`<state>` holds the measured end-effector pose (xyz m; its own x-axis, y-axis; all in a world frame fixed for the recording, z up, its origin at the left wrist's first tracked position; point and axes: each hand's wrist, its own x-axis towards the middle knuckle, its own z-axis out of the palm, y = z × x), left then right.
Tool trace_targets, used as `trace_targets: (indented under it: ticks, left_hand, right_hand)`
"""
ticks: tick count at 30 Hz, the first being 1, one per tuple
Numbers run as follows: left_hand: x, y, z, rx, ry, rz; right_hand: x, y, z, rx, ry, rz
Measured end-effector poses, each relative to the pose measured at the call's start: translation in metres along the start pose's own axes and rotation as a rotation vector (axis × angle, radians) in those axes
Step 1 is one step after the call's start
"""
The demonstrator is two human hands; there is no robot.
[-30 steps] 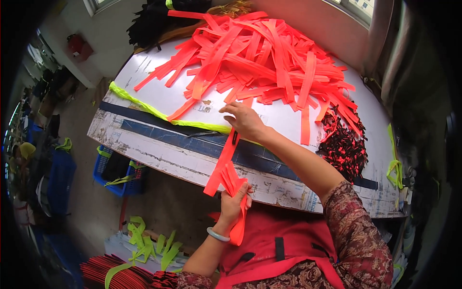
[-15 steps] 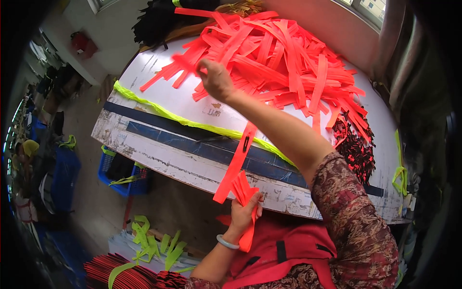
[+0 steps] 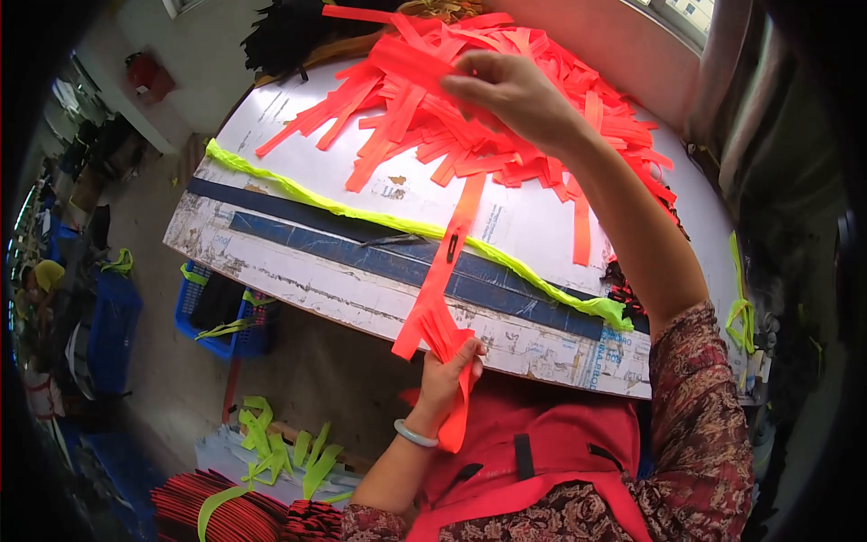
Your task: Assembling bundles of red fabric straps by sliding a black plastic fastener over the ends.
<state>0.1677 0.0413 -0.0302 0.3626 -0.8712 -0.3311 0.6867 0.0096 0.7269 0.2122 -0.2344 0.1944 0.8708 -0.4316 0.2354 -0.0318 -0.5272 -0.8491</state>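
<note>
My left hand [image 3: 449, 379] is closed around a fanned bundle of bright orange-red fabric strips [image 3: 442, 327], just off the table's near edge. Over the far pile of similar strips [image 3: 533, 149], my right hand [image 3: 513, 93] pinches one flat strip [image 3: 411, 63] near its end, and the rest of it stretches out to the left. A single strip with a small dark slot [image 3: 465, 212] lies across the table edge and reaches down beside the bundle. Part of the pile is hidden behind my right hand and forearm.
A twisted neon-yellow band [image 3: 325, 213] runs across the white table [image 3: 298, 280], above dark blue tape. Small black-and-red pieces [image 3: 623, 287] lie partly behind my right arm. Below left are a blue basket [image 3: 244, 341], yellow-green strips [image 3: 316, 465] and stacked red-black strips [image 3: 212, 510].
My right hand has moved right and farther over the pile, with the strip now trailing left from it. My left hand stays closed on the bundle, nearly in place.
</note>
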Motion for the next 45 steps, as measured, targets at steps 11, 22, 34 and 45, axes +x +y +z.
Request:
trace_targets:
  ticks: [11, 22, 34, 45]
  left_hand:
    - [-0.037, 0.035, 0.021, -0.197, -0.029, 0.036]
    - [-0.05, 0.002, 0.06, 0.106, 0.026, 0.135]
    - [-0.056, -0.03, 0.086, 0.377, -0.157, -0.032]
    - [-0.048, -0.015, 0.09, 0.247, -0.253, -0.219]
  right_hand:
    - [-0.283, 0.029, 0.124, 0.919, -0.145, 0.649]
    - [-0.349, 0.04, 0.109, 0.172, 0.141, 0.271]
    - [-0.369, 0.042, 0.056, 0.125, 0.07, 0.304]
    - [-0.37, 0.039, 0.041, -0.055, -0.203, 0.274]
